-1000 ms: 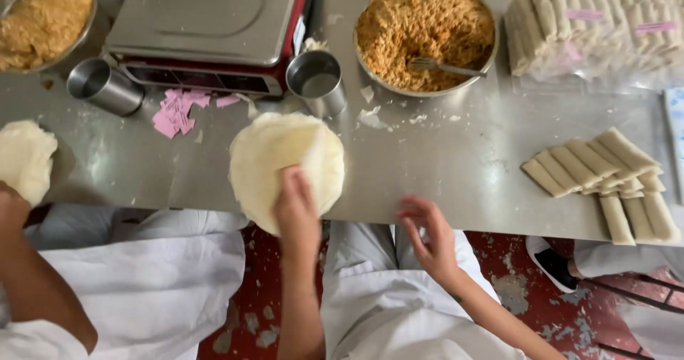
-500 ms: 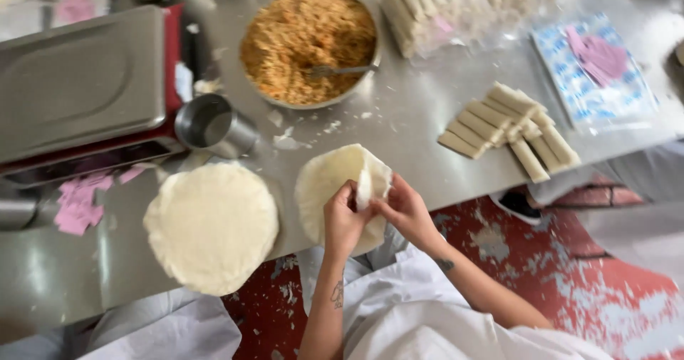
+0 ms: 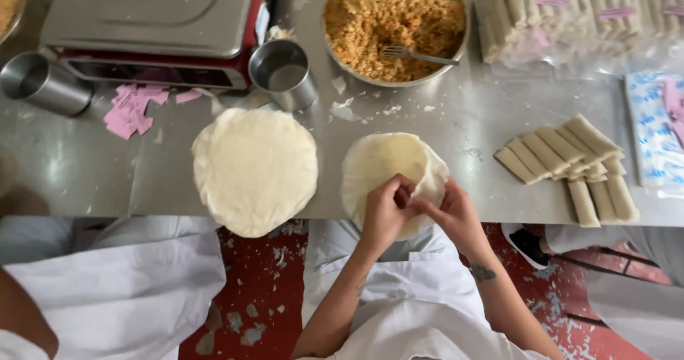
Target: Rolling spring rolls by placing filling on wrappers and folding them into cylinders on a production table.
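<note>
A thin round pale wrapper (image 3: pixel 381 162) lies at the near edge of the steel table (image 3: pixel 442 128). Its right side is lifted and curled over. My left hand (image 3: pixel 385 214) and my right hand (image 3: pixel 456 214) meet at the wrapper's near edge, and both pinch the sheet between fingers and thumbs. To the left lies a larger round stack of wrappers (image 3: pixel 254 169), apart from both hands.
Behind stand a metal bowl of orange filling (image 3: pixel 395 21) with a fork (image 3: pixel 420 55), a steel cup (image 3: pixel 283 71), a second cup (image 3: pixel 39 82) and a scale (image 3: pixel 153 18) with pink paper scraps (image 3: pixel 132 109). Rolled pieces (image 3: pixel 570 157) lie to the right. Another person in white (image 3: pixel 107 289) stands at left.
The view has shifted. My hands have come together at the near edge of the single wrapper, which now lies apart from the stack; a second ago only my left hand touched the stack.
</note>
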